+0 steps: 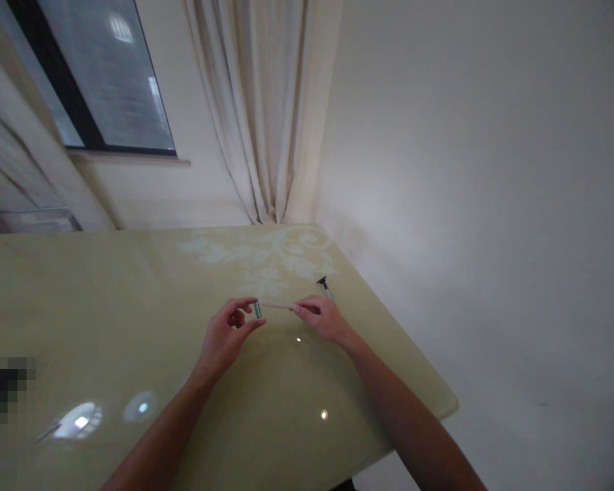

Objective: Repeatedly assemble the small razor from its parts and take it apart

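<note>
Between the thumb and fingertips of my left hand is a small, narrow piece with a green strip and dark edges, which looks like a razor cartridge. My right hand pinches a thin pale stick that points left. The stick's far tip is close to the cartridge; whether they touch I cannot tell. Just beyond my right hand lies a razor with a black T-shaped head and a grey handle, its lower end hidden behind the hand.
Both hands are over a glossy, pale yellow-green table with a white leaf pattern. A wall runs along its right side. Curtains and a window stand behind. At the lower left is a blurred dark shape and a thin stick-like item.
</note>
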A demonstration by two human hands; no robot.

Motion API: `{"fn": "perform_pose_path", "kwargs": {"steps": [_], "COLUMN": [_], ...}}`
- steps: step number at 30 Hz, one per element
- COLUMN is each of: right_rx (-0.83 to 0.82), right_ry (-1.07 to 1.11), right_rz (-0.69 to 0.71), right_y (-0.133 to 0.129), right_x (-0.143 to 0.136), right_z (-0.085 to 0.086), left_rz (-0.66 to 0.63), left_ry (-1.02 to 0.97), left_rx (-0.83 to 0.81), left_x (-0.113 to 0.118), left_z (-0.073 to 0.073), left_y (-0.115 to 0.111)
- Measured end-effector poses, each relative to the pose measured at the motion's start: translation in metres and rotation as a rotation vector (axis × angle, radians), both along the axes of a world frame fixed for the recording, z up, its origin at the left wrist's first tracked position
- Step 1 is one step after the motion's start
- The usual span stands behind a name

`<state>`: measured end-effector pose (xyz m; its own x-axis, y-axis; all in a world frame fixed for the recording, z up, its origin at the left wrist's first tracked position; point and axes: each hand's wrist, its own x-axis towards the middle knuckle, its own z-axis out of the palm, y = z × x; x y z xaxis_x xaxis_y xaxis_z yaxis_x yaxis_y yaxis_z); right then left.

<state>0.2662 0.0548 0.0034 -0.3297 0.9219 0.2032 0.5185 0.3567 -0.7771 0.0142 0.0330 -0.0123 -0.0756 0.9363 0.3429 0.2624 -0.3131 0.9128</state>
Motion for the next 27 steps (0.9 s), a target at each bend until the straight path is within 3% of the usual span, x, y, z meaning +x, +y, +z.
{"fn": "perform_pose_path", "kwargs": {"steps": [3, 8, 12, 16, 20, 24, 27], "right_rx": [-0.011, 0.009, -0.035, -0.016, -0.055, 0.007, -0.031], "right_ry": [0.006, -0.026, 0.024, 0.011, 0.028, 0.004, 0.014], "right_rz": [0.051, -0.031, 0.056, -0.044, 0.046, -0.019, 0.02], "right_y": [0.0, -0.0005, -0.002, -0.0022, -0.0021, -0.0024, -0.0024], "right_x": [-0.0009, -0.0018, -0.0026, -0.0027, -0.003, -0.0033, -0.0028], "right_z": [-0.0011, -0.0017, -0.0001, 0.0007, 0.0003, 0.0004, 0.0007], "left_rz": [-0.004, -0.009, -0.01, -0.005, -0.01, -0.013, -0.014], "left_ry": [-0.001, -0.001, -0.003, 0.002, 0.015, 0.023, 0.02], "left_rx": [0.012, 0.015, 0.021, 0.02, 0.021, 0.032, 0.034], "left_x": [0.0005, 0.0009, 0.0009, 0.0014, 0.0019, 0.0016, 0.0015], "left_z": [0.0016, 0.0045, 0.0059, 0.0061, 0.0046, 0.0022, 0.0014], "left_y": [-0.0011, -0.0029, -0.0033, -0.0029, -0.0023, -0.0015, -0.0012]}}
